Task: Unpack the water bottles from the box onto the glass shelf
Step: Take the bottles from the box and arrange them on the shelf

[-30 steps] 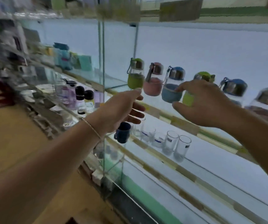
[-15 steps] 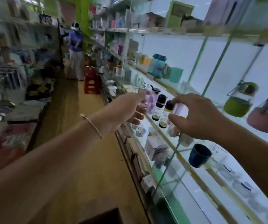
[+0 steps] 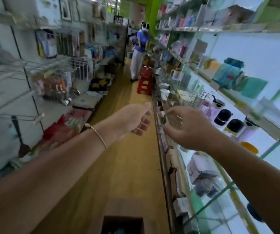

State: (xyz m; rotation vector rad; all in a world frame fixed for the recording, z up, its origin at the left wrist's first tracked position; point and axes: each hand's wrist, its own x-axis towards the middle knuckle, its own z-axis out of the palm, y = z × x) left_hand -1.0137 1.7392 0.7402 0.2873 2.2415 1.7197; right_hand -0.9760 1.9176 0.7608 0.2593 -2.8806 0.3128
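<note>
My left hand (image 3: 132, 119) and right hand (image 3: 186, 130) hover apart, loosely curled and empty. I'd lower both to the box (image 3: 122, 224) and grip a bottle round its body.

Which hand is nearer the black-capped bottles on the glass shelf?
Right. The right hand is just left of the black-capped bottles; the left hand is farther left, out over the aisle floor.

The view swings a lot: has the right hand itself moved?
Yes. The right hand went left: the black-lidded bottles, then just behind it, now lie to its right.
</note>
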